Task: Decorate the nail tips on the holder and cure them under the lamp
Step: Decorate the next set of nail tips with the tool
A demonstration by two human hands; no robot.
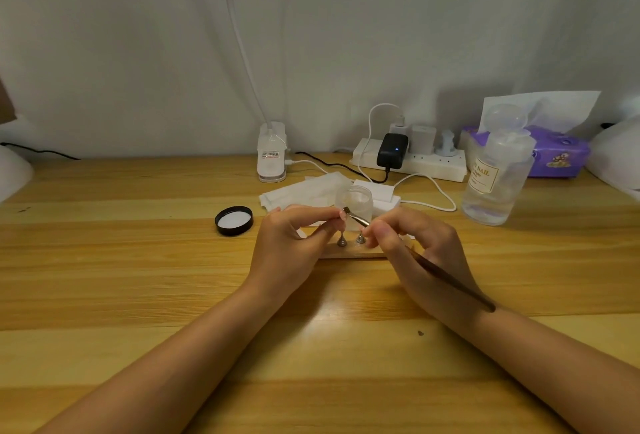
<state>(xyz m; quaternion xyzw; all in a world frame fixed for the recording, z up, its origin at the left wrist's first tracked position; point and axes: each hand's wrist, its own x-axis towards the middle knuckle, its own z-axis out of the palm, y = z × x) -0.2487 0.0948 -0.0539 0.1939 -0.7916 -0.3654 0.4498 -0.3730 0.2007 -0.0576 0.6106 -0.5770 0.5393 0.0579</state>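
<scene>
Left hand (291, 243) fingers pinching one nail tip (343, 215), right hand (415, 243) gripping one brush (446, 278), two metal stands (342, 242) below

Left hand (289, 243), right hand (420, 246): bare; forearms bare, no sleeves, no jewellery visible.

My one camera sits on my head, looking forward and down across the pale wooden table (138, 295) toward the grey wall (138, 35). It is close: my forearms enter from the bottom edge, meeting mid-frame.
</scene>
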